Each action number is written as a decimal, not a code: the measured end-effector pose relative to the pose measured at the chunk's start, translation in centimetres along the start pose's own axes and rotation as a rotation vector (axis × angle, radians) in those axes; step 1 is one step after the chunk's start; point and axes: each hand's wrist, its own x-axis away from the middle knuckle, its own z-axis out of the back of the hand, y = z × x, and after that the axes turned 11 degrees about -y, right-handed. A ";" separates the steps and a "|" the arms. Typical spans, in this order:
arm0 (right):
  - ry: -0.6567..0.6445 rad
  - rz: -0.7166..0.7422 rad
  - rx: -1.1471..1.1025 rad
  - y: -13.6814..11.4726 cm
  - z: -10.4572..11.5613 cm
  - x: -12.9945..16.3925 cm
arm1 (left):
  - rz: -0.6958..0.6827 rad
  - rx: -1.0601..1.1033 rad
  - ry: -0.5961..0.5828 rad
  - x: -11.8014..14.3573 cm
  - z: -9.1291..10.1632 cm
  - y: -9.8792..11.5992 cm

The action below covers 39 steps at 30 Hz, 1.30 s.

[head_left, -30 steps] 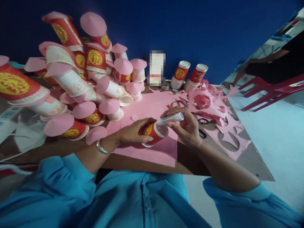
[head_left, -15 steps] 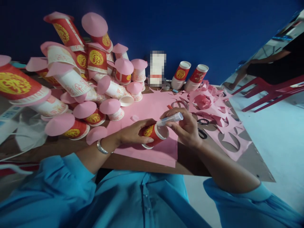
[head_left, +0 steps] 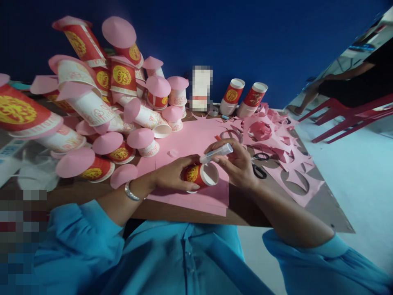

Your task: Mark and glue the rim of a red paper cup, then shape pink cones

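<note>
Two hands work over a sheet of pink paper (head_left: pixel 190 141) on the table (head_left: pixel 319 207). The left hand (head_left: pixel 173 174) wraps its fingers around a small red paper cup with a gold emblem (head_left: pixel 199 175), tipped sideways so its empty mouth faces the right hand (head_left: pixel 238 164), whose fingers pinch a clear glue tube (head_left: pixel 216 152) at the rim. Pink-capped cups (head_left: pixel 107 106) pile behind.

**Setting: informal craft workspace**

A bench (head_left: pixel 190 211) against a dark blue wall (head_left: pixel 245 37) carries a heap of pink-capped paper cups (head_left: pixel 101 110), cut pink paper scraps (head_left: pixel 276 143) and scissors (head_left: pixel 259 170). Red plastic chairs (head_left: pixel 353 119) stand on a pale floor (head_left: pixel 353 176).
</note>
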 end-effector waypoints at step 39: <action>-0.135 0.199 0.342 -2.3 -1.2 0.3 | -0.107 -0.582 0.598 -0.6 0.3 -2.5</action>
